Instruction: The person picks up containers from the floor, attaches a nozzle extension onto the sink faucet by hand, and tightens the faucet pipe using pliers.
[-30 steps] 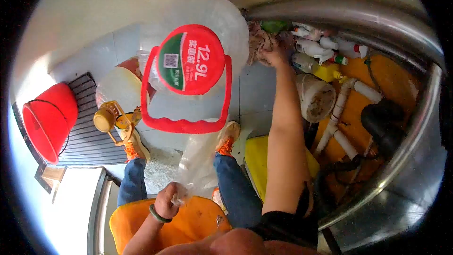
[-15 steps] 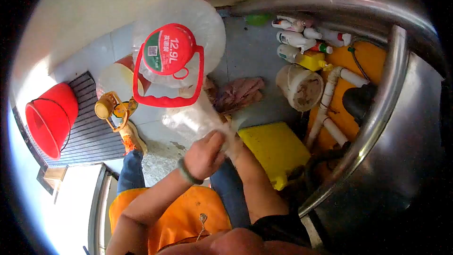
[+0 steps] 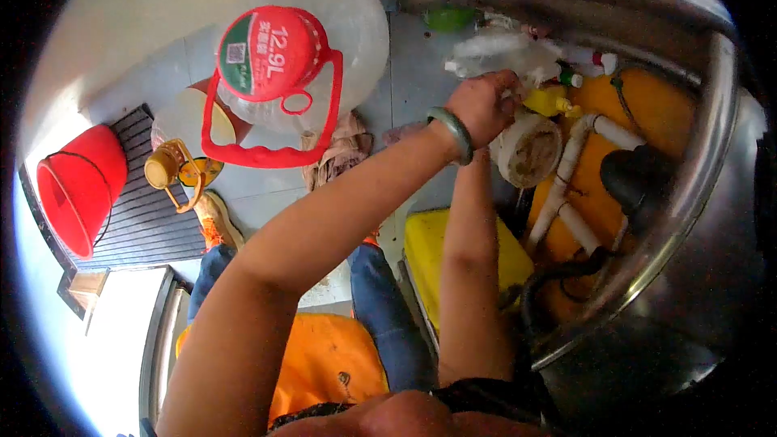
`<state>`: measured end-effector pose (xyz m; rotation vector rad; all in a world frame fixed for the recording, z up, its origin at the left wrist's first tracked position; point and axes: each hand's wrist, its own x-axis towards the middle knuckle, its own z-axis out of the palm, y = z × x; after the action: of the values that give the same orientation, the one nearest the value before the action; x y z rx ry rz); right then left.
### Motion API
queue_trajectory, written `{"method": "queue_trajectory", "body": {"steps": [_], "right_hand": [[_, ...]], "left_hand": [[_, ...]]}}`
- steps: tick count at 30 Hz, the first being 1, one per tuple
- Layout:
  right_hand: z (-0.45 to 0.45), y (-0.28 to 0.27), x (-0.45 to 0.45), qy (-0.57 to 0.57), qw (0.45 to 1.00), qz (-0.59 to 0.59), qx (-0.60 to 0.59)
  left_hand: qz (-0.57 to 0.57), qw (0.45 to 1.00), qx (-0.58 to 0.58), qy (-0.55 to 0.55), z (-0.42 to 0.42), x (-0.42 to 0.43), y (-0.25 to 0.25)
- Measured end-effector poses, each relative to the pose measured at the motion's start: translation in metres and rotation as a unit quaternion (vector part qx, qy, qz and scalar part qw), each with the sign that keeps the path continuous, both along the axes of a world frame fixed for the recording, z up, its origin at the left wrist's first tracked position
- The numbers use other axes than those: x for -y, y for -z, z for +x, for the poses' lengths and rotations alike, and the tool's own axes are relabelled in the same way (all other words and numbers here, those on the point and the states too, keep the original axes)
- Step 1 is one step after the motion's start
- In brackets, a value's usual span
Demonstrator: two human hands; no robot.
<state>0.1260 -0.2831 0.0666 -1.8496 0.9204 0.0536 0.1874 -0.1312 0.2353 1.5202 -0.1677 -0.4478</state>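
Observation:
My left hand (image 3: pixel 483 105), with a green bangle at its wrist, is closed on a clear plastic bag (image 3: pixel 506 57) in front of the bottles by the wall. My right forearm (image 3: pixel 471 259) reaches up beneath the left hand. The right hand itself is hidden behind the left hand and the crumpled plastic, so its fingers do not show. Just below the hands is a dirty white bucket (image 3: pixel 530 150). Beside them lie a yellow bottle (image 3: pixel 549 102) and several white bottles (image 3: pixel 595 61), partly covered by the plastic.
A large clear jug with a red cap (image 3: pixel 275 57) and handle stands at centre left. At far left are a red bucket (image 3: pixel 85 186) and a yellow scoop (image 3: pixel 164 166). A yellow container (image 3: pixel 425 251), white pipes (image 3: pixel 558 182) and a curved steel rim (image 3: pixel 688 186) lie to the right.
Both hands have moved up and right, from beside the jug's handle to the bottles by the wall. The plastic bag has moved with them.

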Motion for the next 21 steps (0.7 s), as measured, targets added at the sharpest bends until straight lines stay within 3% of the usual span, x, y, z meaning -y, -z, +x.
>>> {"method": "queue_trajectory", "body": {"steps": [1,6,8,9,10,11,13,15,17,18,21], "right_hand": [[0.011,0.001,0.007,0.004,1.0,0.003,-0.002],[0.025,0.008,0.014,-0.032,0.995,-0.057,-0.072],[0.004,-0.003,-0.017,0.028,0.999,0.01,0.021],[-0.016,0.01,-0.025,0.034,0.998,0.017,0.043],[-0.04,0.026,-0.032,0.04,0.997,0.026,0.066],[-0.074,0.055,-0.035,-0.026,0.999,0.015,-0.035],[-0.104,0.054,-0.068,-0.092,0.979,0.111,-0.146],[-0.107,0.0,-0.139,-0.017,0.932,0.326,-0.158],[-0.097,-0.034,-0.202,0.083,0.838,0.52,-0.144],[-0.09,-0.046,-0.225,0.106,0.778,0.605,-0.13],[-0.046,-0.075,-0.284,0.149,0.66,0.736,0.031]], "left_hand": [[-0.009,0.999,0.039,0.012,-0.005,-0.003,0.002],[-0.067,0.986,-0.141,-0.06,-0.096,-0.071,-0.008],[-0.014,0.96,-0.275,-0.057,-0.17,-0.122,0.034],[-0.091,0.909,-0.381,-0.14,-0.198,-0.147,0.041],[-0.017,0.896,-0.421,-0.142,-0.222,-0.182,0.045],[0.012,0.876,-0.448,-0.178,-0.246,-0.216,0.045],[0.049,0.841,-0.479,-0.248,-0.274,-0.281,0.039],[0.07,0.823,-0.472,-0.307,-0.282,-0.332,0.033],[0.052,0.837,-0.412,-0.358,-0.28,-0.365,0.028],[0.101,0.843,-0.389,-0.358,-0.261,-0.373,0.017],[0.125,0.848,-0.348,-0.379,-0.225,-0.391,0.004]]}}
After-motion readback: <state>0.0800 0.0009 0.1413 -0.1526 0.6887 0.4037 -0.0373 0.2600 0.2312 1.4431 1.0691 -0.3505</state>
